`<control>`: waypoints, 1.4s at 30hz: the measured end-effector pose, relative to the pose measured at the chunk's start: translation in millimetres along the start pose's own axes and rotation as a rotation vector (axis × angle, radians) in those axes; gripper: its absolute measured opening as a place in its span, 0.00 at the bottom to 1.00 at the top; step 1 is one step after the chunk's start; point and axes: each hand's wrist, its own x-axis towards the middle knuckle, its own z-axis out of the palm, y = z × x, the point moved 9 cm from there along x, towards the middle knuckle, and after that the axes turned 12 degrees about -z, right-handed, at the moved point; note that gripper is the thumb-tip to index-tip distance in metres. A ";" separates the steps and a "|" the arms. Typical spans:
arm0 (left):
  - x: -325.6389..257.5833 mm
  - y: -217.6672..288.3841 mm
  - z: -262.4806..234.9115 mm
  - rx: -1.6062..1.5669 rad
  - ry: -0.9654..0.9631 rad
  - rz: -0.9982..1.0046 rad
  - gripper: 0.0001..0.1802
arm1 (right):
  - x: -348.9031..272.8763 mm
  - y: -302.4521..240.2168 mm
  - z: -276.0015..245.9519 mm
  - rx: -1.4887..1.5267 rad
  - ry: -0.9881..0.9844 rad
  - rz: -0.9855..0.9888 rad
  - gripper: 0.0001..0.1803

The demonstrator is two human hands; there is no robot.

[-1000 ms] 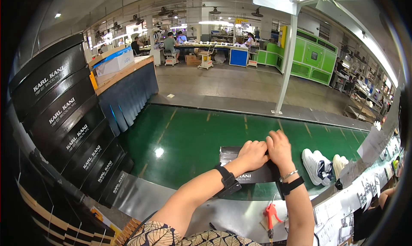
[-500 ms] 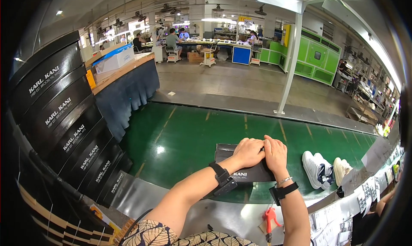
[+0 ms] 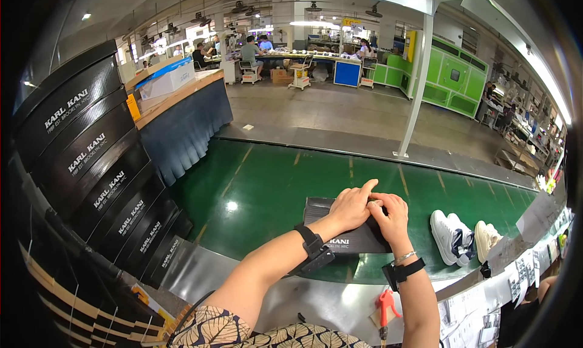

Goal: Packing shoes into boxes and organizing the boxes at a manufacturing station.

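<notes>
A black shoe box [image 3: 317, 208] with white lettering on its side sits on the green conveyor belt in front of me. My left hand [image 3: 351, 209] lies flat across its top, one finger stretched out toward the far side. Beside it, at the box's right part, is my right hand [image 3: 390, 217]; its fingers are curled and its thumb and fingertips meet close to the left hand. Whatever is in that pinch is too small to make out. Both wrists carry black strapped devices, and the hands cover much of the lid.
White sneakers [image 3: 452, 238] and a cream shoe [image 3: 487, 242] stand on the belt [image 3: 267, 175] at right. A tall stack of black shoe boxes [image 3: 109, 184] rises at left. A red air gun [image 3: 385, 308] lies on the metal edge near me. Papers [image 3: 467, 311] hang at lower right.
My right hand has drawn slightly nearer and curled its fingers into a pinch. A finger of my left hand has stretched outward. The box stays in nearly the same place.
</notes>
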 end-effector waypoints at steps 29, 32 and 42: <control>-12.8 -8.0 -14.8 0.141 0.036 0.043 0.28 | -7.1 -0.4 19.8 0.200 0.036 -0.005 0.14; -12.4 -7.2 -17.9 0.136 0.038 0.042 0.27 | -5.2 -6.2 17.8 0.163 0.053 -0.004 0.14; -13.5 -10.4 -25.2 0.136 0.036 0.022 0.22 | -0.5 -16.9 16.6 0.133 0.089 -0.050 0.11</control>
